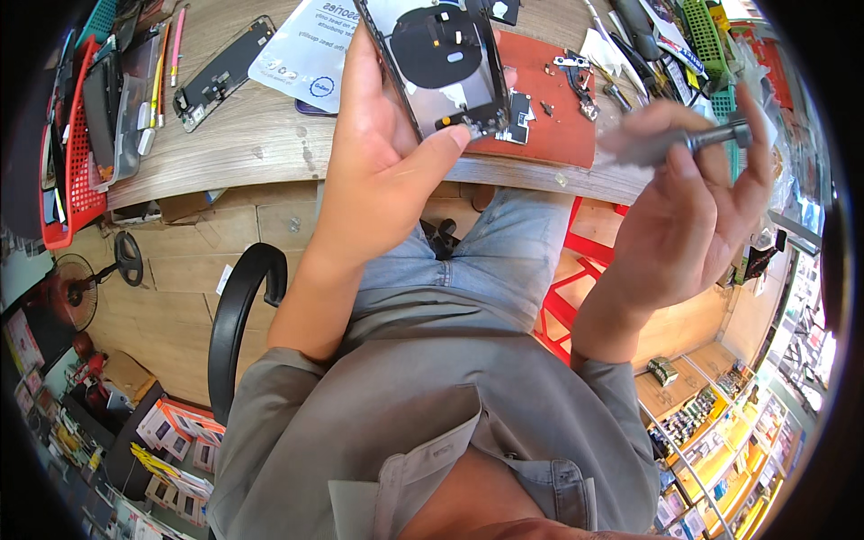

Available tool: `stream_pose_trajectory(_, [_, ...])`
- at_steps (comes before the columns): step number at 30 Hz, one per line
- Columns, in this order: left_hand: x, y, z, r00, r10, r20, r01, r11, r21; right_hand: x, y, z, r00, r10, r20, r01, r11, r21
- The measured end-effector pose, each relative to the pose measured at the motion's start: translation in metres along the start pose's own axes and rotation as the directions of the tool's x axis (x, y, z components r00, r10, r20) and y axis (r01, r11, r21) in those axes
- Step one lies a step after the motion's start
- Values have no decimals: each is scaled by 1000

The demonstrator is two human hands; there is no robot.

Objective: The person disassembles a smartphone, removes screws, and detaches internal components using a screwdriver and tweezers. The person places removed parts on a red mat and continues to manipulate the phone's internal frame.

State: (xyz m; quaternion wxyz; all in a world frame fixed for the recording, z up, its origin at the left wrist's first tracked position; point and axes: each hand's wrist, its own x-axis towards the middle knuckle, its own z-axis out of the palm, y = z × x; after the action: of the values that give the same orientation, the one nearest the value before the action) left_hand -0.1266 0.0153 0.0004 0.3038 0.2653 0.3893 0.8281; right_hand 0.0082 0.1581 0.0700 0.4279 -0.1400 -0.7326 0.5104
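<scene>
My left hand [387, 162] is closed round an opened phone housing [490, 67], held tilted above the table's front edge. A round black coil pad [436, 47] lies inside the housing, and my thumb presses its lower end. Raised at the right, my right hand [688, 202] grips a slim dark tool [720, 135] between thumb and fingers. The tool's left end is smeared by motion, so its kind cannot be made out. Behind the housing a reddish-brown mat [567, 148] bears small phone parts [580, 85] and a black-and-white component [517, 121].
Left on the wooden table [216, 153] are a phone screen assembly [225, 72], a white printed bag [306, 54] and a red basket [85, 153]. Tools and green baskets [706, 40] crowd the right back. A black chair armrest [238, 315] stands beside my left arm.
</scene>
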Motion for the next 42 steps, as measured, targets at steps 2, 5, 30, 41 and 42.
stream_pose_trajectory(2, [-8, 6, 7, 999, -37, -6, 36, 993, -113, -17, 10, -15, 988, 146, 46, -153, 960, 234])
stream_pose_trajectory(5, [-18, 7, 7, 997, -38, 61, 55, 952, -301, -43, 10, -13, 888, 452, 89, -446, 797, 407])
stream_pose_trajectory(30, [-102, 19, 3, 959, -263, 103, 268, 963, -34, -104, -25, -15, 793, 541, 282, -606, 747, 274])
stream_pose_trajectory(41, [-107, 25, 16, 910, -405, 86, 397, 913, 96, -98, -25, -17, 801, 493, 340, -568, 804, 173])
stream_pose_trajectory(42, [-108, 25, 17, 909, -408, 82, 399, 910, 113, -99, -25, -17, 800, 492, 343, -569, 804, 174])
